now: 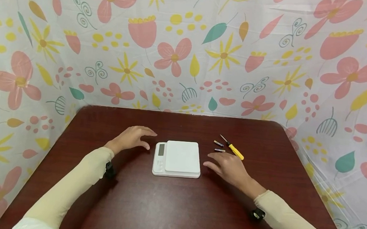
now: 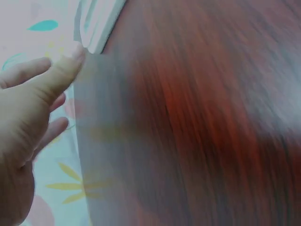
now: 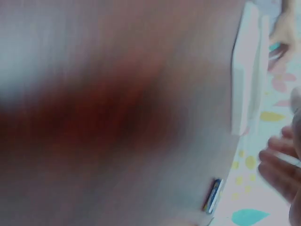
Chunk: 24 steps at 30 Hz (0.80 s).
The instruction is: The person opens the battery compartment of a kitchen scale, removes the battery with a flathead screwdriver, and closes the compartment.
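Note:
A white kitchen scale [image 1: 183, 157] lies flat on the dark red-brown table, its small grey display on the left side. Off its left edge hovers my left hand [image 1: 132, 138], fingers extended and holding nothing. My right hand [image 1: 229, 168] is just off the scale's right edge, fingers loosely bent, also holding nothing. Beyond the right hand lie two small batteries [image 1: 218, 143] and a screwdriver [image 1: 236, 152] with a yellow handle. In the left wrist view the thumb appears near the scale's corner [image 2: 101, 28]. The right wrist view has the scale [image 3: 247, 70] and one battery [image 3: 213, 197].
The table [image 1: 164, 209] has a far edge against a floral-patterned curtain [image 1: 187, 58], which also runs along both sides. Dark wrist cameras [image 1: 257, 214] are worn at both wrists over beige sleeves.

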{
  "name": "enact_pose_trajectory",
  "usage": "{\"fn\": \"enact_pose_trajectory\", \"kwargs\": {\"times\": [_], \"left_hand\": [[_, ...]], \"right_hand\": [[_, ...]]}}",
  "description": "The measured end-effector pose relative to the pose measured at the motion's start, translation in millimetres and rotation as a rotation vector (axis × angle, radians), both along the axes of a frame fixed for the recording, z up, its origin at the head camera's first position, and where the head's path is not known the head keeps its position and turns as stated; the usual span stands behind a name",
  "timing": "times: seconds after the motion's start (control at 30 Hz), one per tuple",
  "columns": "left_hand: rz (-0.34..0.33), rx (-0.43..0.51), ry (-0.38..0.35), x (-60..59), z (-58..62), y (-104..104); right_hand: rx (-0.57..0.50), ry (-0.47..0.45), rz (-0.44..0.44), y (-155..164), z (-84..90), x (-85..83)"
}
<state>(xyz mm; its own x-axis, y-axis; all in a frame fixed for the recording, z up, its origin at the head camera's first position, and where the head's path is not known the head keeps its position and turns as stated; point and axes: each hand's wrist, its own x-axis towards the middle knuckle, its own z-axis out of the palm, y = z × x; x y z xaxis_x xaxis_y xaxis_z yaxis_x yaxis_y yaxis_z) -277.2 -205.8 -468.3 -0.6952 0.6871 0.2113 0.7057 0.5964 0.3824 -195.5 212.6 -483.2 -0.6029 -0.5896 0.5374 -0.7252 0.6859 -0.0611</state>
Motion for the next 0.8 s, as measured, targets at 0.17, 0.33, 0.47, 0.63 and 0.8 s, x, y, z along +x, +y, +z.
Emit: {"fn": "enact_pose_trajectory", "kwargs": {"times": [0.17,0.33,0.47,0.63,0.8], "left_hand": [[0.037,-0.002,-0.188,-7.9,-4.3,5],[0.025,-0.033,-0.242,-14.7,-12.4,13],[0.012,-0.055,-0.278,-17.9,-16.7,20],[0.008,-0.068,-0.322,-20.8,-17.7,24],[0.013,-0.096,-0.359,-21.4,-15.5,25]], "right_hand": [[-0.002,-0.202,-0.162,-10,-1.4,21.3],[0.012,-0.263,-0.258,-23,-8.1,37.5],[0.011,-0.268,-0.299,-32,-12.1,43.7],[0.023,-0.333,-0.327,-39,-15.9,45.7],[0.021,-0.367,-0.322,-43,-19.6,45.2]]}}
